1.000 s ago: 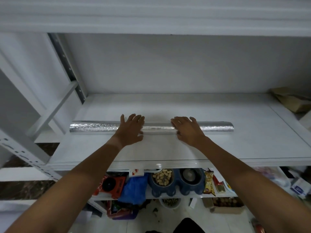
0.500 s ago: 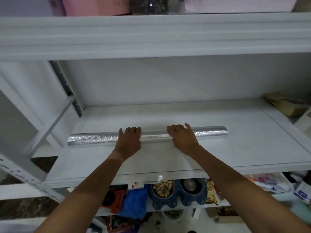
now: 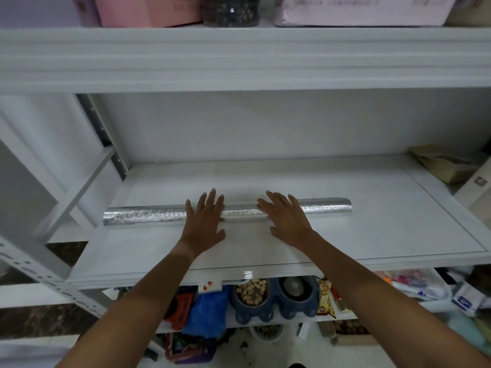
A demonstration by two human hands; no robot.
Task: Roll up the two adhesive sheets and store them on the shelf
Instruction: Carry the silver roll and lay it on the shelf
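A: Pressing down flat, are they? Both palms?

B: Yes. The left hand (image 3: 204, 221) and the right hand (image 3: 287, 221) lie on the silver roll (image 3: 144, 217) near its middle, fingers straight and spread, clamped on nothing. The fingertips reach past the roll toward the back.

A: Why flat?

B: My guess is that open palms drive a long tube evenly, so neither end runs ahead. It lies crosswise on the white sheet (image 3: 372, 235) that covers the shelf (image 3: 148, 281), and the flat sheet looks to be feeding into it.

A: Room to move?

B: Bare sheet lies behind the roll up to the back wall (image 3: 265, 128), and the roll's ends stop short of both side edges. Cardboard boxes (image 3: 441, 166) sit at the far right corner, well apart.
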